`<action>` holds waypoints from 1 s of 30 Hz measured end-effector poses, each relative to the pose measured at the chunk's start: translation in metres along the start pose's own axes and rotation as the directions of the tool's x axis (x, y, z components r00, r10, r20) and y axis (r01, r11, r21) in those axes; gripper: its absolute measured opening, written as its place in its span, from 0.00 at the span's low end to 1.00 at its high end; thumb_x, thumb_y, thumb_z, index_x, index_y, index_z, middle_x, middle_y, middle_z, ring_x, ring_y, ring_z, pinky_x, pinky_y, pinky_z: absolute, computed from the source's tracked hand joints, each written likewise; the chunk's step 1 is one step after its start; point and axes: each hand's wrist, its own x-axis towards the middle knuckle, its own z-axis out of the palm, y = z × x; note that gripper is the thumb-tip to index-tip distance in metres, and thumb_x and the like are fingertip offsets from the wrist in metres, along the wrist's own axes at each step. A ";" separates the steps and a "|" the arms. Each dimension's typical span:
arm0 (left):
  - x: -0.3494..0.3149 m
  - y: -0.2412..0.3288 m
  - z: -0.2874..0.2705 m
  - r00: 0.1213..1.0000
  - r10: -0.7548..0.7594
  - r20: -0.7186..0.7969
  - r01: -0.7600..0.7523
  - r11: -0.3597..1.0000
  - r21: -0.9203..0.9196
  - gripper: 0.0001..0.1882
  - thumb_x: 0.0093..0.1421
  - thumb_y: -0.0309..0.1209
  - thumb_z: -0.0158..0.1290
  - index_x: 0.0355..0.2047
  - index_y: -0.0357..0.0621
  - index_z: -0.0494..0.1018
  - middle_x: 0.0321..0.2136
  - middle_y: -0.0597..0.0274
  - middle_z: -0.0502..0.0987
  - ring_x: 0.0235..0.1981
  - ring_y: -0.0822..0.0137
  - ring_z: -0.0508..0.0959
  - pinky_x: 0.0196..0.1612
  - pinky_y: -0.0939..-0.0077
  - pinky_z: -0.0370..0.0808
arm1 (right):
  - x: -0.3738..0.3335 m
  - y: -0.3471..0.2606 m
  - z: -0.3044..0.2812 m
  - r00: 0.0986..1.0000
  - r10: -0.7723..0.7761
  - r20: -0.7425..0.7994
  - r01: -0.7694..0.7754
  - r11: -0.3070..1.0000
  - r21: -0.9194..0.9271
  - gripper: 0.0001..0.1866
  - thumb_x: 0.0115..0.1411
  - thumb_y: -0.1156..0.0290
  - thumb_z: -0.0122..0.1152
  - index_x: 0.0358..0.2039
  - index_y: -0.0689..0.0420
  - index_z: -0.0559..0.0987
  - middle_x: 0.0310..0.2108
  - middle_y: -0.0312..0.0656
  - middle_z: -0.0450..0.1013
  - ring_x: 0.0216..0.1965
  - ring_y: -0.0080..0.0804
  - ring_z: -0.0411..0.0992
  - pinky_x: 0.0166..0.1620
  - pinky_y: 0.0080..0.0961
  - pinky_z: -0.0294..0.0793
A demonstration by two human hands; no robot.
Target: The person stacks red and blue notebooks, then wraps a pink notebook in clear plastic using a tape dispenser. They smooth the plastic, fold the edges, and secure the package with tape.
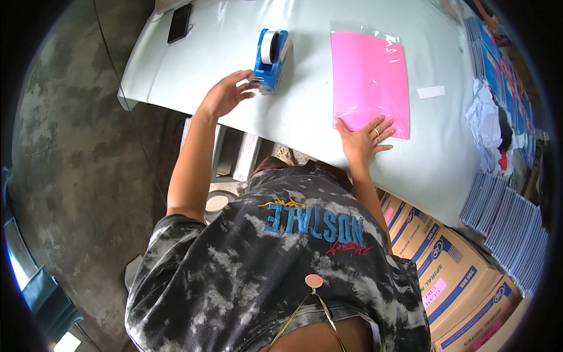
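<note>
A pink sheet pack in a clear plastic sleeve (369, 76) lies flat on the white-covered table, its clear flap at the far end. My right hand (366, 138), with a ring on one finger, rests spread on the pack's near end. To the left stands a blue tape dispenser (270, 73) with a roll of clear tape (269, 47) in it. My left hand (227, 95) is at the dispenser's near end, fingers apart and bent, their tips by its cutting edge. I cannot make out any tape between them.
A small white strip (431, 92) lies right of the pack. A dark phone (180, 23) is at the far left of the table. Stacks of notebooks (501, 223), crumpled white plastic (484, 117) and cardboard boxes (457, 264) line the right side. Below the table edge is a metal frame (246, 155).
</note>
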 end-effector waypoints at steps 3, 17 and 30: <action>-0.047 -0.019 0.014 0.993 0.111 0.032 -0.105 0.985 -0.137 0.10 0.58 0.38 0.52 0.30 0.45 0.75 0.59 0.54 0.58 0.57 0.54 0.62 0.60 0.58 0.57 | 0.002 0.001 -0.005 1.000 -0.011 -0.008 0.011 1.000 -0.008 0.69 0.38 0.30 0.57 0.61 0.71 0.37 0.63 0.64 0.24 0.64 0.61 0.17 0.56 0.67 0.20; -0.090 -0.032 0.051 0.959 0.021 -0.283 0.003 0.996 0.085 0.10 0.60 0.35 0.52 0.31 0.41 0.75 0.20 0.67 0.75 0.23 0.77 0.72 0.33 0.83 0.68 | -0.030 -0.086 -0.019 0.682 -0.707 0.187 0.138 0.375 0.917 0.27 0.58 0.54 0.54 0.50 0.63 0.70 0.46 0.50 0.71 0.48 0.40 0.67 0.53 0.39 0.59; -0.168 -0.072 0.053 0.947 -0.133 -0.294 0.161 0.984 0.074 0.10 0.57 0.34 0.55 0.29 0.38 0.75 0.18 0.65 0.74 0.20 0.78 0.71 0.26 0.85 0.68 | -0.045 -0.156 -0.011 0.790 -0.414 0.452 -0.456 0.096 0.885 0.15 0.55 0.60 0.61 0.32 0.61 0.80 0.29 0.40 0.77 0.31 0.21 0.73 0.35 0.17 0.64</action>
